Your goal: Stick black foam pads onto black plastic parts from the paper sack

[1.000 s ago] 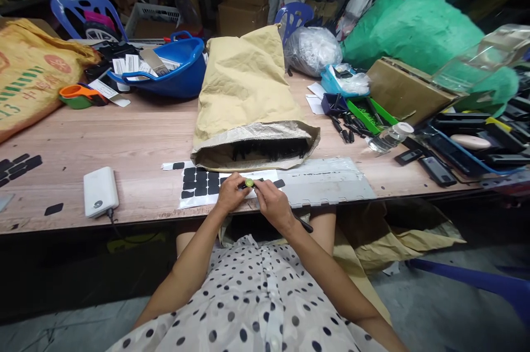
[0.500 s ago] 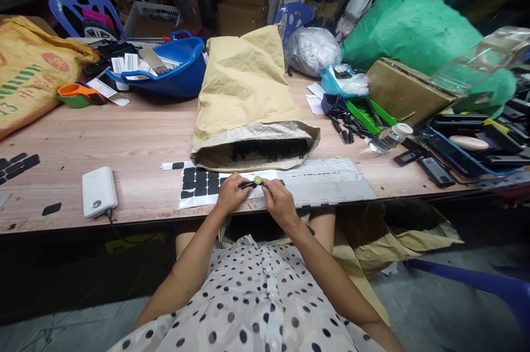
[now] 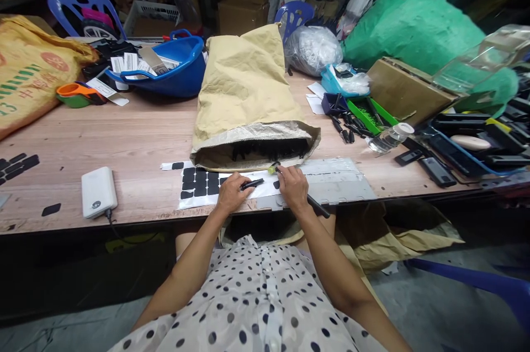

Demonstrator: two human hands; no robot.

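My left hand (image 3: 232,193) is closed, pinching a slim black pen-shaped piece (image 3: 252,183) over the white sheet (image 3: 244,200). Its tip points right. In my right hand (image 3: 293,187) is a small hammer, its yellow-green head (image 3: 272,168) beyond my fingers and its black handle (image 3: 318,205) sticking out behind the wrist. The head is apart from the black piece. Black rounded stickers (image 3: 201,182) cover the left part of the sheet. Just beyond both hands lies the open mouth of a paper sack (image 3: 244,87), with dark pieces inside.
A white power bank (image 3: 99,192) with a cable lies on the left. Behind it are a blue basin (image 3: 174,73) and a yellow sack (image 3: 28,73). To the right are a green tray (image 3: 370,114), a bottle (image 3: 389,139) and black devices (image 3: 436,171). Another open sack hangs below the table edge.
My right hand has moved right and slightly up, drawing the hammer head away from the black piece. More of the handle now shows. My left hand has stayed in place.
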